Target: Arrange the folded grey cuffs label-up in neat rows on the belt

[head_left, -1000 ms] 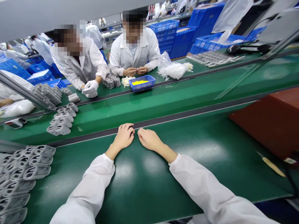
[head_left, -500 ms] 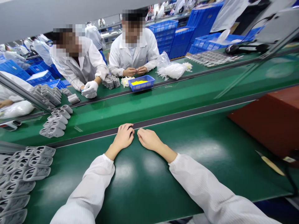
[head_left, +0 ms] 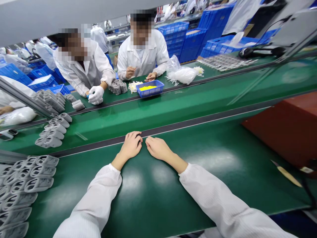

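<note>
My left hand [head_left: 132, 144] rests at the far edge of the green table [head_left: 160, 211], loosely bent with its fingers a little apart and nothing visible in it. Just beside it, across a small gap, lies my right hand [head_left: 157, 147]. Its fingers are curled and pressed together, with no object showing. Both hands are by the dark rail [head_left: 198, 125] in front of the green conveyor belt [head_left: 188, 102].
Grey plastic housings [head_left: 39, 183] stand in rows at the left; more [head_left: 53, 132] sit on the belt. At right are a red-brown box [head_left: 292, 125] and a pointed tool [head_left: 288, 175]. Opposite, two people work near a blue tray [head_left: 150, 92] of yellow pieces.
The housings on the belt have shifted left. Across the belt, one person's hands have moved apart, one of them now near the blue tray. My hands have not moved.
</note>
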{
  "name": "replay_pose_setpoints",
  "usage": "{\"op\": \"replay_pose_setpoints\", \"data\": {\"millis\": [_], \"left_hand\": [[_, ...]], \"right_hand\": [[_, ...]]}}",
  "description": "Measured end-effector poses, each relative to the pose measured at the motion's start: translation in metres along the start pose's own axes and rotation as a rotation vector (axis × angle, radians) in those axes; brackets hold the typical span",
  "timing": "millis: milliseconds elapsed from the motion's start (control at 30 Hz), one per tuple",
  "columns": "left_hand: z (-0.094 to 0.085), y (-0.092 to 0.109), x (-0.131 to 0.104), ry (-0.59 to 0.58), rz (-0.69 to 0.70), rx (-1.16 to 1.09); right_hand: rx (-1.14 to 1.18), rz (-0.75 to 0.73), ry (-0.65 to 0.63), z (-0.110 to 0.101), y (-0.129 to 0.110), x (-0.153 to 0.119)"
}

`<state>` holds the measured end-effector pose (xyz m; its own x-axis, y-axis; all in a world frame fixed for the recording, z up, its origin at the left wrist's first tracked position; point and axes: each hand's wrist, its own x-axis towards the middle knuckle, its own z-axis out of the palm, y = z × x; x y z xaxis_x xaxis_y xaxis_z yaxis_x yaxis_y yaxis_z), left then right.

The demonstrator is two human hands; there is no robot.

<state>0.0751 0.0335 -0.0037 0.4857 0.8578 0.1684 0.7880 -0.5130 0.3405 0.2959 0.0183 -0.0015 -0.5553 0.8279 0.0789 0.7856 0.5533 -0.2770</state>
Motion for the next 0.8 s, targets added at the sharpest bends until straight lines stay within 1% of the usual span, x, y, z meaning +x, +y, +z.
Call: {"op": "replay_pose_setpoints", "data": {"millis": [200, 433, 800], "left_hand": [[0.0003, -0.0008, -0.0006, 0.004, 0.001, -0.001], [-0.0002, -0.0007, -0.0010, 0.005, -0.003, -0.005], [-0.0010, -0.0002, -0.0011, 0.003, -0.001, -0.002]], "right_hand": [[-0.005, -0.005, 0.012, 0.0011, -0.0004, 0.0003], [-0.008, -0.017, 0.060, 0.0047, 0.0002, 0.0005], [-0.011, 0.005, 0.022, 0.0043, -0.0001, 0.0001]]}}
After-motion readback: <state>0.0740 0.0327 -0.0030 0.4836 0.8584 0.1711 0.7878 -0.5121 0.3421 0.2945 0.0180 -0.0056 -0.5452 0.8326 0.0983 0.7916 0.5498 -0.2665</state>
